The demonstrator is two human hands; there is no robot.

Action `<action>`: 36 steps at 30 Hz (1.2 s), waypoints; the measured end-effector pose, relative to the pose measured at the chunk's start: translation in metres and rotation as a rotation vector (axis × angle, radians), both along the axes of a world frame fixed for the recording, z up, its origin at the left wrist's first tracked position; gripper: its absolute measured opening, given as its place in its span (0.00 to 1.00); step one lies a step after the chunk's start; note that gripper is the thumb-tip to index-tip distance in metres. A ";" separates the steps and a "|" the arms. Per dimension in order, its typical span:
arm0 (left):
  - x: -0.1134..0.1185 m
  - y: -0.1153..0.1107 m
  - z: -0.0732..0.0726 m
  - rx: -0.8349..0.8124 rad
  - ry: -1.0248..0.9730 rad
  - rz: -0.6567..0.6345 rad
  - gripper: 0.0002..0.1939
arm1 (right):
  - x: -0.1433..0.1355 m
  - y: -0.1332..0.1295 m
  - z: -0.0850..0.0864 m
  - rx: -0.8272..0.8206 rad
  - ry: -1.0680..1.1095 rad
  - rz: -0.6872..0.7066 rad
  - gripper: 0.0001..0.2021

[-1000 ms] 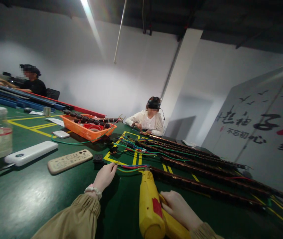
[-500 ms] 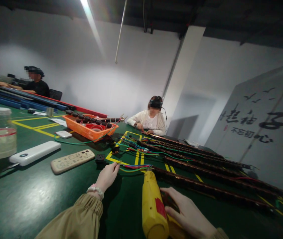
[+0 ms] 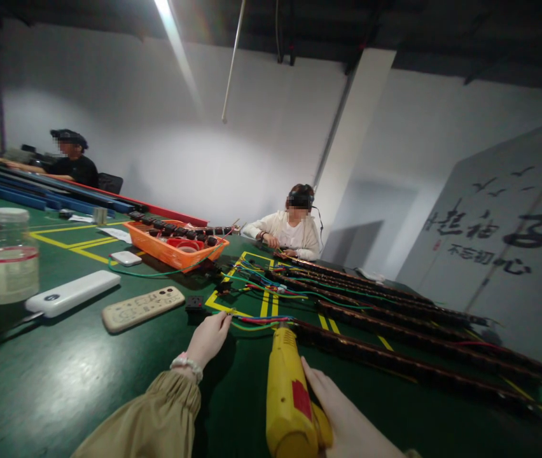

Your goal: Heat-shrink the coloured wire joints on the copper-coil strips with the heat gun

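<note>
My left hand (image 3: 208,338) reaches forward over the green table, its fingertips pinched on the near ends of several thin coloured wires (image 3: 261,319). Those wires, blue, red and yellow-green, run right into a long dark bar with a coppery sheen (image 3: 371,348). A small black socket (image 3: 195,304) sits just beyond the fingers. My right hand (image 3: 347,413) is wrapped round the handle of a yellow heat gun (image 3: 284,381); the gun's body hides part of the grip. Its nozzle points away from me, at the wires where they meet the bar.
More long bars (image 3: 423,331) with loose wires lie to the right. An orange basket (image 3: 175,249) of dark parts stands behind the socket. At left are a beige phone (image 3: 143,310), a white power bank (image 3: 75,293) and a glass jar (image 3: 11,267). Two people sit farther off.
The heat gun has shifted slightly left along the wires, and my right hand's fingers have moved in behind its body. My left hand keeps its pinch. The whole view has drifted a little.
</note>
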State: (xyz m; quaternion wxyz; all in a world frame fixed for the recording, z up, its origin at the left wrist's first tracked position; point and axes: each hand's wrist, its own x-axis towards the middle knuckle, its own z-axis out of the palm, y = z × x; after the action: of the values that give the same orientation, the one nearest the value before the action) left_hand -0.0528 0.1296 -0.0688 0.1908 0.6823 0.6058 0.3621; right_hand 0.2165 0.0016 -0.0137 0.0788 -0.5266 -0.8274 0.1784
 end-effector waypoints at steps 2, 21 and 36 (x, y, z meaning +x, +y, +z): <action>0.000 0.001 -0.001 0.005 -0.005 0.001 0.17 | -0.004 -0.001 0.002 -0.006 0.009 0.012 0.58; 0.002 0.003 -0.003 -0.014 0.041 0.030 0.15 | -0.027 0.003 -0.005 -0.039 -0.022 0.134 0.57; 0.002 0.000 0.002 -0.026 -0.049 0.025 0.17 | -0.036 0.020 -0.006 -0.060 0.038 0.274 0.57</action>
State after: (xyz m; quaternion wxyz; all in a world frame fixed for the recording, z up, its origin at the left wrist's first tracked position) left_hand -0.0506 0.1295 -0.0671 0.2099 0.6631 0.6139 0.3733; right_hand 0.1808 0.0219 -0.0199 0.0536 -0.4074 -0.8842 0.2222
